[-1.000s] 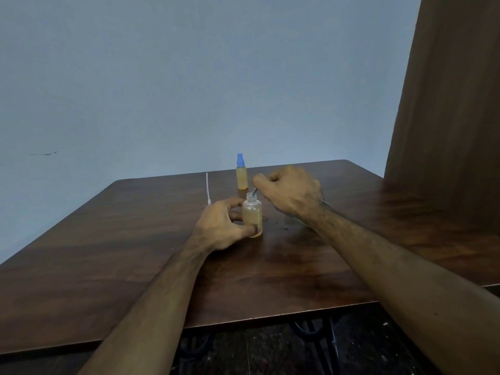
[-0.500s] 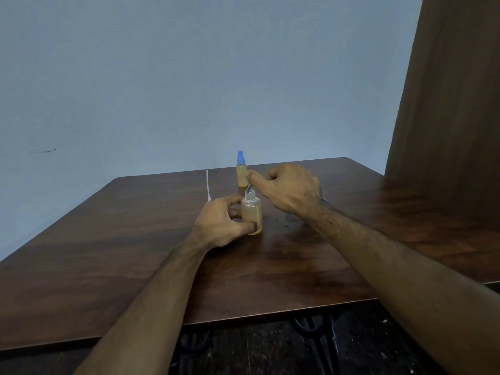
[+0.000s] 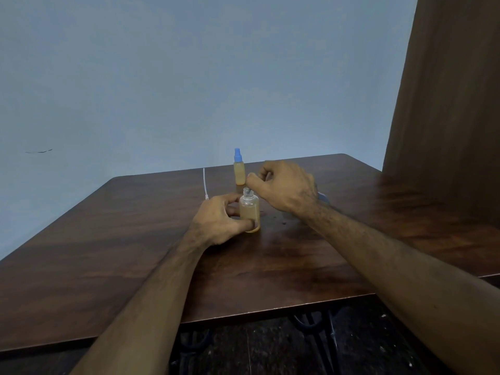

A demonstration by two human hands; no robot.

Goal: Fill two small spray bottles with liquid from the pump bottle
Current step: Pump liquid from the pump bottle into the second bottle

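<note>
The left hand (image 3: pixel 216 221) grips an open bottle (image 3: pixel 249 211) standing upright mid-desk (image 3: pixel 108 239), thumb across its lower front; amber liquid fills its lower part. The right hand (image 3: pixel 284 186) hovers just above its neck with fingers curled; what it pinches cannot be made out. A blue piece (image 3: pixel 323 197) shows behind that wrist. A blue-capped bottle (image 3: pixel 239 167) stands farther back, and a thin white tube (image 3: pixel 205 182) lies to its left.

left hand (image 3: pixel 216 221) bare | right hand (image 3: pixel 286 189) bare | forearms apparently sleeveless
</note>
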